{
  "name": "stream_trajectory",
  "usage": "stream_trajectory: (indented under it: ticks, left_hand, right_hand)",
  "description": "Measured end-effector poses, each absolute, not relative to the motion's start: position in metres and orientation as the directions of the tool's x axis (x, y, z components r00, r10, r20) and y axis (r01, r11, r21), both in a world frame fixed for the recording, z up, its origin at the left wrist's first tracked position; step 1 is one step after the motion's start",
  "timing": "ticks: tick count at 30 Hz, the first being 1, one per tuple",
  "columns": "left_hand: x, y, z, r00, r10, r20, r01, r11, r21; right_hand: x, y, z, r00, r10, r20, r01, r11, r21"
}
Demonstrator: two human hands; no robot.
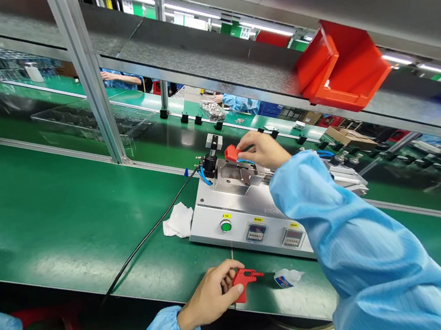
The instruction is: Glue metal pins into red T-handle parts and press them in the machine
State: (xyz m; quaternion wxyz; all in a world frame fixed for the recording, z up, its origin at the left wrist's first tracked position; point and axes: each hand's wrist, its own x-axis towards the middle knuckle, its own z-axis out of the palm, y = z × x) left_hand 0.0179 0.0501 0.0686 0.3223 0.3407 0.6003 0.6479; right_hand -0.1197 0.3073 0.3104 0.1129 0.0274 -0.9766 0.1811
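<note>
My left hand (211, 293), low over the bench's front edge, pinches a red gun-shaped plastic part (242, 287) whose thin nozzle points right. Farther back, my right hand (263, 148) grips a small red plastic piece (231, 153) between thumb and fingers. That piece is just above the metal fixture (234, 177) on a silver bench machine (248, 211); whether it touches the fixture I cannot tell. The machine's front carries a green button (225, 225) and two small counter displays (255, 232). My right sleeve hides part of its right side.
A white cloth (178, 221) and a black cable (143, 235) lie left of the machine. Near my left hand is a crumpled labelled wrapper (288, 277). A red bin (343, 67) sits on the shelf overhead. A metal post (87, 80) rises at the bench's back. Co-workers' arms (121, 79) show beyond.
</note>
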Motion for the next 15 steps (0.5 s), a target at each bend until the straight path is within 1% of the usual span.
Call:
stream_trajectory:
  ticks: [2, 3, 4, 7, 10, 15]
  left_hand:
    - [0.018, 0.050, 0.068, -0.556, 0.829, 0.055, -0.002, -0.067, 0.998]
    - [0.018, 0.050, 0.068, -0.556, 0.829, 0.056, 0.002, -0.066, 0.998]
    - [0.018, 0.050, 0.068, -0.559, 0.827, 0.057, 0.004, -0.066, 0.998]
    - [0.018, 0.050, 0.068, -0.570, 0.819, 0.062, 0.006, -0.072, 0.997]
    - [0.018, 0.051, 0.068, -0.569, 0.820, 0.064, 0.010, -0.071, 0.997]
    - [0.017, 0.050, 0.069, -0.561, 0.827, 0.045, 0.003, -0.052, 0.999]
  right_hand:
    - [-0.118, 0.311, 0.327, -0.956, 0.045, 0.290, -0.102, 0.876, -0.471]
    - [-0.116, 0.311, 0.333, -0.956, 0.069, 0.284, -0.098, 0.840, -0.534]
    - [-0.113, 0.311, 0.338, -0.965, 0.084, 0.248, -0.086, 0.794, -0.602]
    - [-0.103, 0.304, 0.339, -0.994, 0.084, 0.075, -0.009, 0.609, -0.793]
    - [-0.094, 0.299, 0.327, -0.997, 0.078, -0.029, 0.064, 0.499, -0.864]
    - [-0.086, 0.302, 0.308, -0.993, 0.072, -0.096, 0.119, 0.445, -0.888]
